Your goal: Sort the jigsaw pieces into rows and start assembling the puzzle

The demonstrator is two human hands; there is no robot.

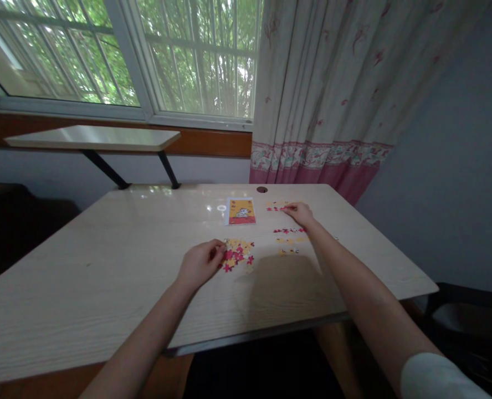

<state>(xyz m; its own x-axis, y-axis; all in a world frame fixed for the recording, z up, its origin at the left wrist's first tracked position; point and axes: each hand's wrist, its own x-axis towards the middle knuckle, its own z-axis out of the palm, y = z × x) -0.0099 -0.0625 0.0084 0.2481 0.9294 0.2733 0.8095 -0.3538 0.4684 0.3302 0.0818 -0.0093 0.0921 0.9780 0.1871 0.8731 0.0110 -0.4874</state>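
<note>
A loose pile of red and yellow jigsaw puzzle pieces (pixel 238 254) lies on the table. My left hand (pixel 202 262) is at the pile's left edge, its fingers curled and pinched; what is between the tips is too small to make out. Farther back on the right, my right hand (pixel 300 213) pinches a red puzzle piece at the end of a short row of red pieces (pixel 273 209). Nearer to me are another red row (pixel 286 230), a yellow row (pixel 290 241) and a few yellow and white pieces (pixel 288 252). My right forearm partly covers these rows' right side.
A picture card (pixel 241 211) with a white animal on yellow and red lies behind the pile. A raised shelf (pixel 96 137) stands at the back left of the wooden table (pixel 117 277). A round cable hole (pixel 262 189) is near the back edge, before the curtain (pixel 312 111).
</note>
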